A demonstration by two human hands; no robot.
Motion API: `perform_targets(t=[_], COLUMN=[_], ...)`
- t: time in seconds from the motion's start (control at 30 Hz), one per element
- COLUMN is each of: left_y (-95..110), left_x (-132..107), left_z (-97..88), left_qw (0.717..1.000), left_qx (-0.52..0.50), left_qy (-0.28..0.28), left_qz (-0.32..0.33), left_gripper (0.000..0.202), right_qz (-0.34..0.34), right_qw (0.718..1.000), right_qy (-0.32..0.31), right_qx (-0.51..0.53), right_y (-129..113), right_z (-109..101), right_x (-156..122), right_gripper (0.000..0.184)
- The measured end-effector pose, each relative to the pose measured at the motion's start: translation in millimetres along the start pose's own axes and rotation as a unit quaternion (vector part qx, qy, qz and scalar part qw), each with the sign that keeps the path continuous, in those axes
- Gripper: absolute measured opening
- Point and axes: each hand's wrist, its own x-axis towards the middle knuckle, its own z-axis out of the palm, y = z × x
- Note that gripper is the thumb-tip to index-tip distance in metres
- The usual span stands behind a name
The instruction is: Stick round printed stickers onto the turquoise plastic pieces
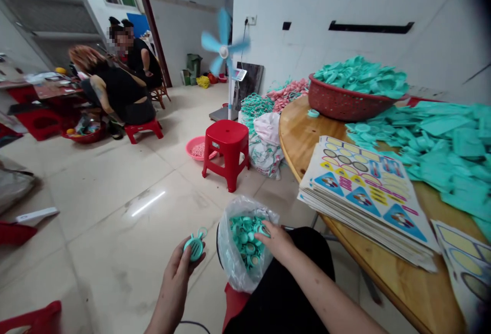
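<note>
Teal plastic clip piece [195, 246] with a small loop on top, held in the left hand [187, 268], fingers curled behind it, thumb across its face. Right hand [276, 241] reaches over the mouth of a clear plastic bag [235, 258] full of similar teal pieces [245, 239], fingers on the pile; can't tell if it grips one. Bag sits between both hands, beside the person's lap. To the right, wooden tabletop [307, 142] carries a stack of printed sticker sheets [360, 191], a red basket [345, 103] of teal parts and loose teal pieces [448, 155]. Both forearms reach forward from below.
</note>
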Motion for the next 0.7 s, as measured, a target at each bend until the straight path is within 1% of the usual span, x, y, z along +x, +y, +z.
perform_targets(t=[0.13,0.23,0.33,0.4,0.47,0.53,0.6,0.63,0.67,0.7], left_y=[6.3,10.0,12.9,15.6,19.6,24.4,29.3,31.6,33.7,35.9], left_x=[-1.9,-5.7,-11.5,-16.2,-20.4,-23.1,-24.6,-25.6,-27.3,-30.0], left_z=[8.0,13.5,19.8,27.4,39.5,56.9,79.5,92.4,106.0,120.0], left_qw=[1.0,1.0,1.0,0.999,0.997,0.992,0.985,0.981,0.976,0.971], left_qx=[-0.005,0.001,0.005,0.015,0.037,0.066,0.086,0.092,0.095,0.099], left_qy=[0.002,0.002,-0.011,-0.033,-0.067,-0.104,-0.142,-0.161,-0.18,-0.199], left_qz=[-0.011,-0.015,-0.017,-0.018,-0.009,0.01,0.04,0.057,0.072,0.084], left_gripper=[0.063,0.063,0.061,0.061,0.059,0.057,0.056,0.056,0.057,0.058], right_qz=[0.037,0.052,0.052,0.048,0.037,0.018,0.015,0.002,-0.006,0.001], right_qw=[0.999,0.998,0.993,0.988,0.982,0.978,0.976,0.975,0.977,0.978], right_qy=[-0.018,-0.02,-0.037,-0.056,-0.066,-0.066,-0.06,-0.074,-0.067,-0.064], right_qx=[0.014,0.042,0.097,0.138,0.172,0.195,0.208,0.211,0.203,0.199], right_y=[-6.3,-13.6,-22.4,-28.8,-35.4,-42.1,-48.2,-50.3,-51.2,-50.3], right_z=[2.6,-2.5,-12.6,-23.5,-40.4,-65.5,-98.2,-116.3,-134.7,-152.3], right_x=[4.0,4.2,-12.3,-36.0,-67.2,-101.2,-135.0,-151.8,-168.5,-185.2], right_gripper=[0.032,0.029,0.028,0.03,0.029,0.029,0.034,0.032,0.032,0.034])
